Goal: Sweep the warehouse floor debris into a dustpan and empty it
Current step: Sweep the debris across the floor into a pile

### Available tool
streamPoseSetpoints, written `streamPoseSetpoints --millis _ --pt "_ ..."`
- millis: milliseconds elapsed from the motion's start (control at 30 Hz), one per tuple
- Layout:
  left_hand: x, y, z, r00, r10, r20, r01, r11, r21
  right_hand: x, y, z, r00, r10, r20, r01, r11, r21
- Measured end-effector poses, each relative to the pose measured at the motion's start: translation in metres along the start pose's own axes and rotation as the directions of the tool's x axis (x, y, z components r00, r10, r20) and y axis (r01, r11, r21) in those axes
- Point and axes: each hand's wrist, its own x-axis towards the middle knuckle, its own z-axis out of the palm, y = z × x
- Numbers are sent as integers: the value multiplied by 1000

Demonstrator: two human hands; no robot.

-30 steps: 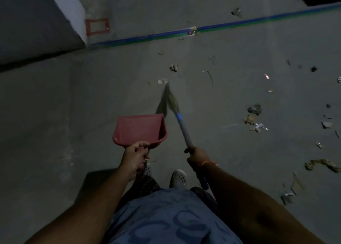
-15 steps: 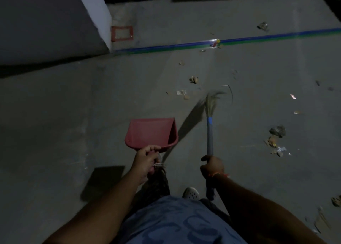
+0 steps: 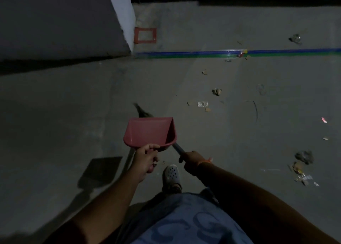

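Now, dustpan [image 3: 147,131] above left grip [image 3: 145,158], broom [image 3: 178,148] in right grip [image 3: 191,159]

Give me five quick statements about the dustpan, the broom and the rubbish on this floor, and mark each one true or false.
1. The left hand grips the red dustpan. True.
2. The right hand hangs empty. False: it grips the broom handle.
3. The dustpan holds a pile of debris. False: no debris shows inside.
4. Scraps lie on the floor right of the dustpan. True.
5. The floor stripe is yellow. False: blue and green.
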Motion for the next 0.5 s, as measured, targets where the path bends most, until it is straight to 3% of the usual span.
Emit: streamPoseSetpoints --millis 233,367,500 --pt "29 20 -11 1000 -9 5 9 1000 -6 17 31 -29 958 271 -91 -221 905 365" --pt "44 32 -5 999 -10 40 9 1000 14 27 50 -58 841 504 -194 -294 729 618" --pt "62 47 7 997 -23 72 22 1000 12 31 58 -79 766 594 -245 -337 696 635"
